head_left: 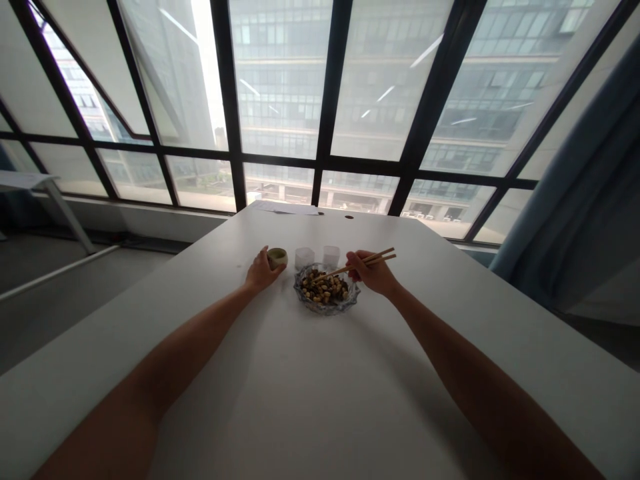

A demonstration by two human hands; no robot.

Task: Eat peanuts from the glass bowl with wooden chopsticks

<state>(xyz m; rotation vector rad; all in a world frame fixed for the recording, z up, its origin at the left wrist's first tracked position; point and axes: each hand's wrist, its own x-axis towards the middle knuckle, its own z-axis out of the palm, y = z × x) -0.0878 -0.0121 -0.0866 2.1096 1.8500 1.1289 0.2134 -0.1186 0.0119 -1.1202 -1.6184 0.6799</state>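
My left hand is wrapped round a small greenish cup on the white table, left of the bowl. In my right hand is a pair of wooden chopsticks, slanting down to the left. Their tips reach in among the mixed nuts or beans, some pale and some dark, which fill a clear glass bowl with a wavy rim. Whether the tips pinch a piece is too small to tell. Two translucent cups, a left one and a right one, stand just behind the bowl.
The white table stretches toward tall, dark-framed windows. White paper sheets lie at its far edge, close to two dark round holes. A blue curtain hangs at the right. Another white table stands at the far left.
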